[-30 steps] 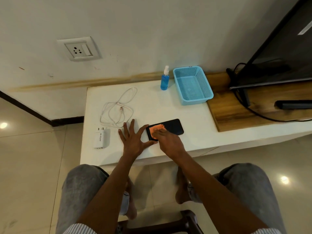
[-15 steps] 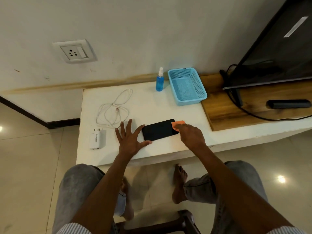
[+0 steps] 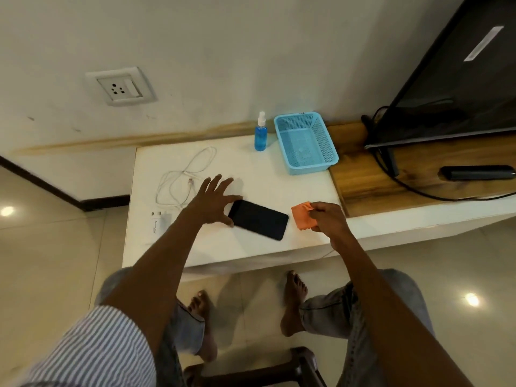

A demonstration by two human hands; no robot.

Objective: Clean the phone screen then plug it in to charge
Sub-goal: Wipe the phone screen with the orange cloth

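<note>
A black phone point(image 3: 258, 219) lies flat and slanted on the white table point(image 3: 251, 169), screen up. My left hand point(image 3: 213, 201) is spread with straight fingers at the phone's left end, thumb and forefinger touching its corner. My right hand point(image 3: 328, 216) pinches an orange cloth point(image 3: 301, 216) just to the right of the phone, clear of the screen. A white charging cable point(image 3: 185, 180) lies coiled at the table's left, with a white charger plug point(image 3: 159, 222) in front of it. A wall socket point(image 3: 121, 86) is set in the wall above the table's left end.
A blue spray bottle point(image 3: 260, 134) and a light blue mesh basket point(image 3: 305, 142) stand at the back of the table. To the right are a wooden shelf point(image 3: 391, 188), a TV point(image 3: 458, 79), black cables and a dark remote point(image 3: 476, 172). My knees and feet are below the table's edge.
My right hand has lifted the orange cloth off the phone and drawn it to the right. The phone has turned to lie slanted. My left hand has shifted up along the phone's left end.
</note>
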